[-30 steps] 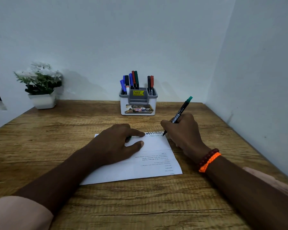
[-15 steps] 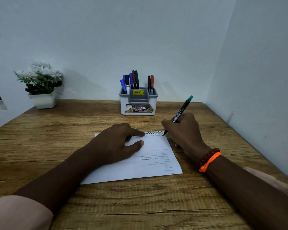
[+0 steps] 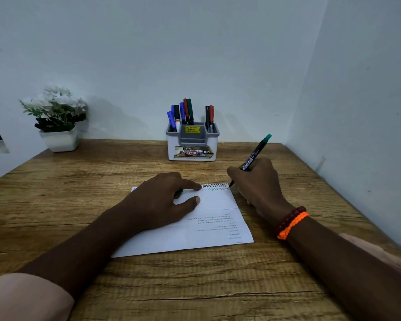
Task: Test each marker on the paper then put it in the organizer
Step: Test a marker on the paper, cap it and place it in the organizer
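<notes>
Your marker (image 3: 252,158) tip is reaching the paper's (image 3: 213,205) right corner; right hand (image 3: 257,181) is gripping it, left hand (image 3: 162,200) is pressing flat.

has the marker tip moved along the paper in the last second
Yes. The marker tip slid slightly right along the paper's top edge, reaching its right corner.
</notes>
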